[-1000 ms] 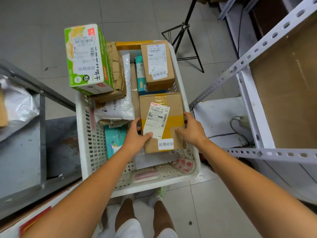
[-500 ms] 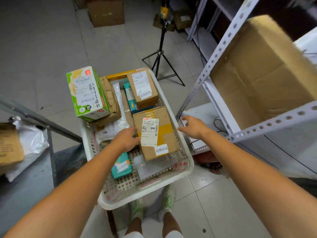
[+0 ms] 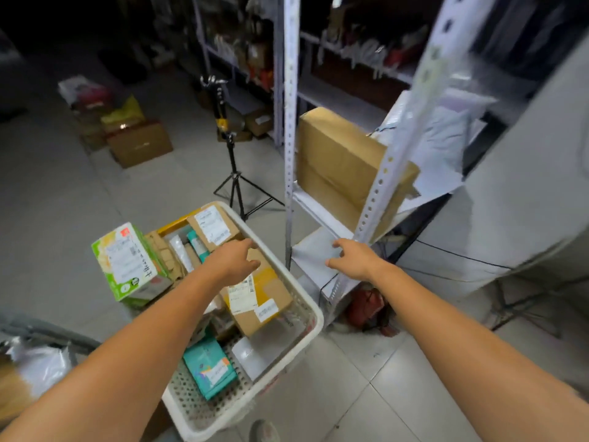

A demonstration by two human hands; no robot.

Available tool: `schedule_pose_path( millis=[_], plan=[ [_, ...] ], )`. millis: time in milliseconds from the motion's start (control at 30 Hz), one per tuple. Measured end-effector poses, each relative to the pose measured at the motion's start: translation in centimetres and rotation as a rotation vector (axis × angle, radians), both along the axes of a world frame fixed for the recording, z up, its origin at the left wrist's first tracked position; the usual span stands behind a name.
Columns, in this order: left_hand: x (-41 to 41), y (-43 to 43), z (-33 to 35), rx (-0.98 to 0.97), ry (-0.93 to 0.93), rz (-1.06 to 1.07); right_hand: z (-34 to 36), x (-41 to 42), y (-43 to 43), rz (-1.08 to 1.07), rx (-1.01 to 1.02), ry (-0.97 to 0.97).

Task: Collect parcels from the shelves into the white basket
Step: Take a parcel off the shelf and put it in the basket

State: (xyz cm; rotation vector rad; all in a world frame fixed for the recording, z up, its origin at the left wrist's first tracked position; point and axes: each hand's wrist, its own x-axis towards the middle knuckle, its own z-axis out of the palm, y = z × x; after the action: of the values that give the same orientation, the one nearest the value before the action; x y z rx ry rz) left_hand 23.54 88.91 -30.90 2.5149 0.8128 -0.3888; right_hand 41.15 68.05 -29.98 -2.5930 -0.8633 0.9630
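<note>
The white basket [image 3: 306,333] stands on the floor in front of me, filled with several parcels. A brown box with yellow tape [image 3: 264,298] lies in its middle, a smaller brown box [image 3: 213,229] at its far end, a teal packet [image 3: 210,368] near me, and a green-and-white carton [image 3: 127,261] sticks up at its left side. My left hand [image 3: 234,261] hovers over the basket, fingers apart, holding nothing. My right hand [image 3: 353,258] is empty and spread, reaching toward the lower shelf [image 3: 310,256] of the rack, where a large brown parcel [image 3: 341,167] stands above.
White perforated shelf posts [image 3: 290,122] rise right of the basket. A black tripod [image 3: 234,173] stands behind it. Cardboard boxes [image 3: 140,143] sit on the floor at the back left. A red object [image 3: 366,306] and cables lie under the rack. A grey shelf with bags [image 3: 35,362] is at left.
Both hands let go of the yellow-taped box, which now rests in the basket. My view lifted toward the rack, and my right hand moved right toward the shelf.
</note>
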Motion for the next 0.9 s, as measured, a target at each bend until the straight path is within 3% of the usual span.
schedule_pose_path(
  millis=[233, 433, 667, 900],
  plan=[
    [5.8, -11.3, 5.9, 0.068, -0.032, -0.212, 4.0, 1.9, -13.5, -0.105, 0.023, -0.080],
    [11.6, -21.8, 8.8, 0.072, -0.081, -0.381, 6.5, 3.2, -27.3, -0.321, 0.065, -0.171],
    [18.8, -34.6, 9.7, 0.139, -0.109, -0.674, 8.0, 3.5, -41.4, -0.569, 0.007, -0.220],
    [25.9, -44.8, 8.3, 0.059, -0.093, -0.882, 8.0, 2.7, -51.2, -0.805, -0.037, -0.219]
  ],
)
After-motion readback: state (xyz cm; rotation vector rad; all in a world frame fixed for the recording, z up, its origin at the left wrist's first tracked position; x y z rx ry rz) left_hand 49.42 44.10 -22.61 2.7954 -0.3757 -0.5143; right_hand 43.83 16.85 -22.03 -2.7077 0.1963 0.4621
